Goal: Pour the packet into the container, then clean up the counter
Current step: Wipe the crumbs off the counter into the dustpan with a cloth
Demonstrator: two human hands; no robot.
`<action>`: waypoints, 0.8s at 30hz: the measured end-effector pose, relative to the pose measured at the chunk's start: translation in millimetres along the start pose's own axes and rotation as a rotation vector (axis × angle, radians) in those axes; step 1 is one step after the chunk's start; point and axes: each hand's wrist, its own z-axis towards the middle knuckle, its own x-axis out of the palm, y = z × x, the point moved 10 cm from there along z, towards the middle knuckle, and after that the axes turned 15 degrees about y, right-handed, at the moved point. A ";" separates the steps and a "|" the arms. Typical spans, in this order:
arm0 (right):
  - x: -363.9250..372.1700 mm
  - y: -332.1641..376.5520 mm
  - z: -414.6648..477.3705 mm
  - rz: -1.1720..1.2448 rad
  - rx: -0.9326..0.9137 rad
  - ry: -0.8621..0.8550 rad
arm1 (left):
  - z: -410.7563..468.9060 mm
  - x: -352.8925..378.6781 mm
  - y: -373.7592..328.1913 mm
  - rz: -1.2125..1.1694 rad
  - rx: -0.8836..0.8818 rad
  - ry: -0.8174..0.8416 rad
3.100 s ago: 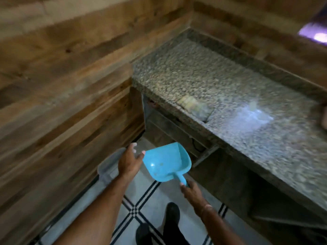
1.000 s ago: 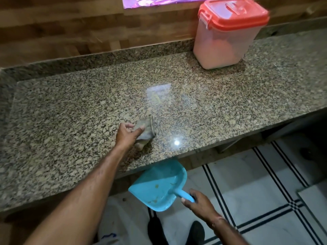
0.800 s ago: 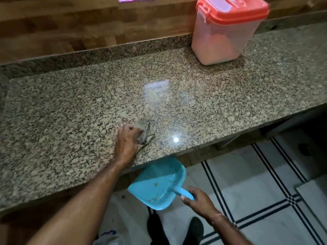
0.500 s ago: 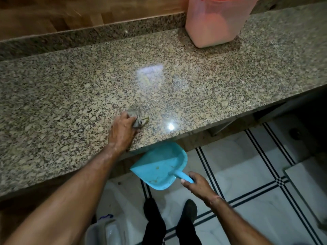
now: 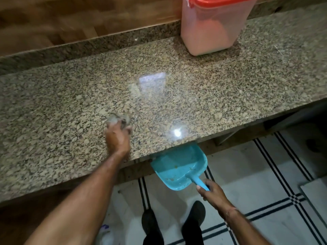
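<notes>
My left hand [image 5: 118,138] grips a small grey cloth [image 5: 117,119] and holds it against the speckled granite counter [image 5: 53,112], a little back from the front edge. My right hand [image 5: 211,192] grips the handle of a blue dustpan [image 5: 178,167], whose front lip sits tucked just under the counter's edge, to the right of the cloth. A few crumbs lie in the pan. A clear container [image 5: 208,30] with a red lid stands closed at the back of the counter, partly filled with a pale powder.
A wooden wall [image 5: 70,20] runs behind the counter's raised granite back strip. Below is a white tiled floor [image 5: 265,183] with black lines, and my dark shoes [image 5: 175,223] stand on it. A pale object [image 5: 106,234] lies on the floor at the lower left.
My left hand took the cloth from the counter and has been rubbing it near the front edge. The dustpan rose until its lip reached the counter's edge. The view tilted down.
</notes>
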 end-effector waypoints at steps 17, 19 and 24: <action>-98.7 -0.1 32.1 -0.002 -0.040 0.128 | -8.4 39.4 -60.7 0.028 -0.090 -0.131; -102.2 -2.2 35.3 -0.024 -0.033 0.140 | -16.5 74.2 -107.7 0.076 0.087 -0.123; -105.1 5.0 35.9 -0.034 -0.048 0.181 | -53.3 187.1 -201.0 0.213 0.489 0.144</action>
